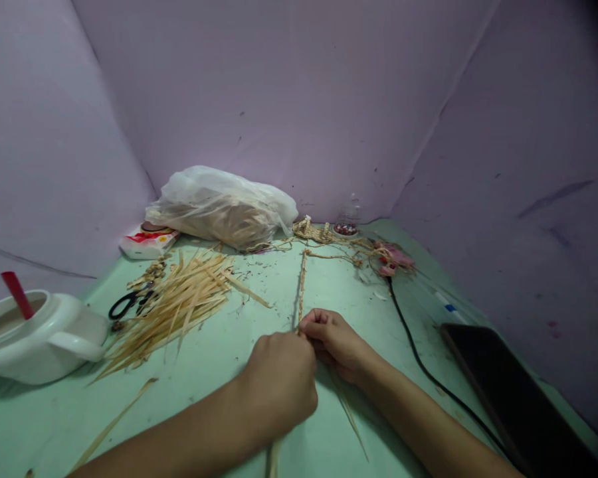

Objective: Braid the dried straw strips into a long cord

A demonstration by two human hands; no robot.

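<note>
A thin braided cord of dry straw-coloured fibre (302, 285) runs away from my hands across the green table. My left hand (282, 372) is closed in a fist around the cord's near end, and a flat strip (273, 458) comes out below it. Against it, my right hand (336, 342) pinches the cord between thumb and fingertips. Loose strip ends (349, 411) hang out beneath the right hand. The far end of the cord bends to the right in a thinner strand. Most of the left fingers are hidden behind the fist.
Left on the green table (219, 392) lie a pile of dry strips (189, 299), black-handled scissors (124, 305) and a white pot (44, 338). Behind are a plastic bag (224, 206) and a small box (147, 244). To the right are a black cable (413, 348) and a phone (508, 398).
</note>
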